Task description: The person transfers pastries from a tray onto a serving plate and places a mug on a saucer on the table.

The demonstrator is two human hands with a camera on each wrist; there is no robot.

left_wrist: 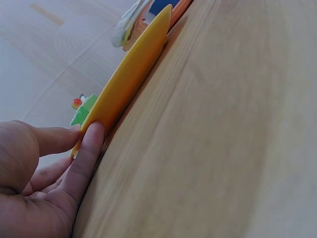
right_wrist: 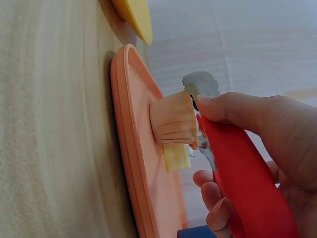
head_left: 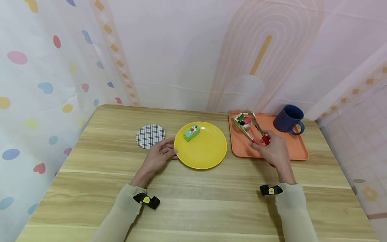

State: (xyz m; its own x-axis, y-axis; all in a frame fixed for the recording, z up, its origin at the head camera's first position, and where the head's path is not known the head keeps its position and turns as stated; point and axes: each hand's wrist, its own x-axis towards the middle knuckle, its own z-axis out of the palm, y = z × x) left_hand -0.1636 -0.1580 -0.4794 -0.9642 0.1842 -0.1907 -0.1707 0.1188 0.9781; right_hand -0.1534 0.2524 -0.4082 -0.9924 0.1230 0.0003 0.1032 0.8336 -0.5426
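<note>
My left hand (head_left: 157,155) pinches the left rim of a round yellow plate (head_left: 207,153), thumb above and fingers below in the left wrist view. A small green cake (head_left: 191,134) topped with a red fruit sits on the plate's upper left. On the right, my right hand (head_left: 274,148) grips red-handled tongs (right_wrist: 247,178). Their metal arms are spread on either side of a cupcake (right_wrist: 173,121) with fruit and cream on top. The cupcake's peach wrapper stands on an orange tray (head_left: 296,152); a yellow-and-white piece (right_wrist: 176,156) shows beside it.
A dark blue mug (head_left: 285,119) stands at the tray's back right corner, its handle toward the right. Left of the plate lies a round checked coaster (head_left: 150,135), close to my left hand. A patterned cloth (head_left: 181,50) hangs behind the wooden table (head_left: 199,205).
</note>
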